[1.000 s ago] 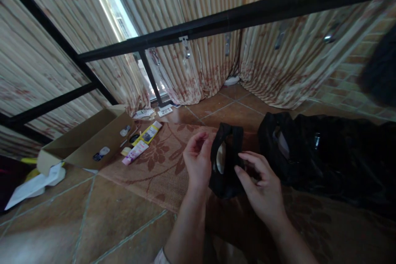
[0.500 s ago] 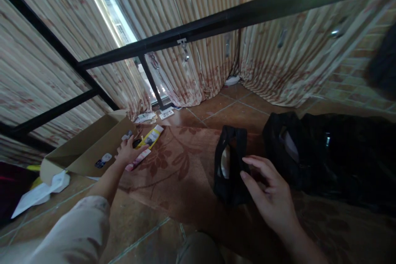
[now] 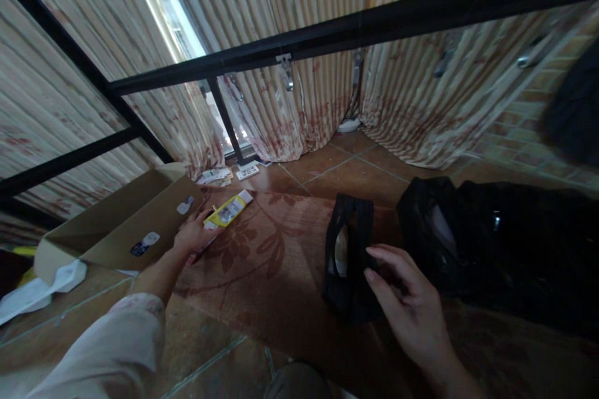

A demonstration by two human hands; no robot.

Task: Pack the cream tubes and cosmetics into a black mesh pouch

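Observation:
My left hand [image 3: 196, 234] is closed at the end of a yellow packet [image 3: 229, 209], which has a pale printed panel. Below it a slim pink item [image 3: 199, 254] lies partly hidden under the same hand. On the rug my right hand [image 3: 409, 305] has its thumb and forefinger at the right edge of a small black bag [image 3: 344, 305], seemingly gripping its dark fabric. The bag stands with its mouth showing, and something pale [image 3: 341, 252] is visible in it.
An open cardboard box [image 3: 116, 234] stands left of the rug [image 3: 276, 280]. A large black bag [image 3: 515, 249] lies on the right. White packing [image 3: 42, 293] rests on the tiles. Beyond are papers [image 3: 215, 176], a black metal rail [image 3: 318, 43] with hooks, and long curtains [image 3: 290, 118].
My left hand has closed around the end of the yellow packet, which has tilted and shifted slightly right. My right hand stays at the small black bag. The view has turned a little.

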